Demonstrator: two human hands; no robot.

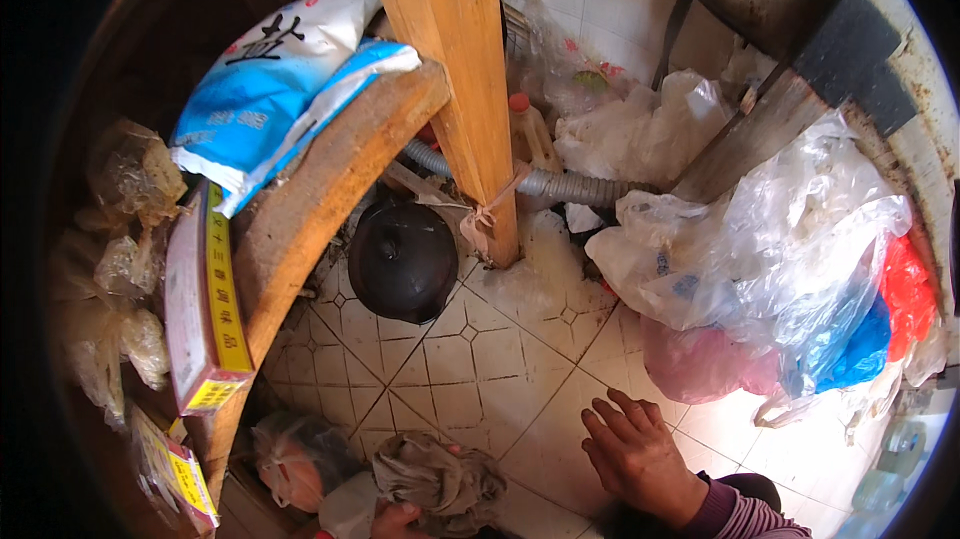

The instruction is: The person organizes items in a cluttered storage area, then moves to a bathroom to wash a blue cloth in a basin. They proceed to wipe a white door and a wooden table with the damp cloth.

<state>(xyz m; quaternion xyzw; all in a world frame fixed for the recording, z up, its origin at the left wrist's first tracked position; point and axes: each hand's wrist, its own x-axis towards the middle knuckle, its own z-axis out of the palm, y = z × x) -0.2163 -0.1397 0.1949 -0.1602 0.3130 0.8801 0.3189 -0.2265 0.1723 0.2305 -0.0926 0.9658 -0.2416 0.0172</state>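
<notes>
At the lower edge of the view, my left hand point(394, 520) grips a crumpled grey-brown cloth point(442, 471); only a thumb and a fingertip show around it. My right hand point(637, 456) hangs over the tiled floor point(480, 381), back facing up, fingers a little apart and nothing in it. A heap of clear plastic bags point(772, 239), with a pink bag point(705, 362) at its underside, lies beyond that hand. Beside the cloth is a white plastic jug point(349, 505) with a red cap, partly cut off by the view's edge.
A wooden shelf point(330, 179) at left holds a blue-and-white packet point(270, 88) and a seasoning box point(206, 314). A black round lidded vessel point(403, 261) stands by a wooden post point(465, 88). A grey corrugated hose point(577, 186) runs behind the post. Bottles point(877, 490) line the lower right.
</notes>
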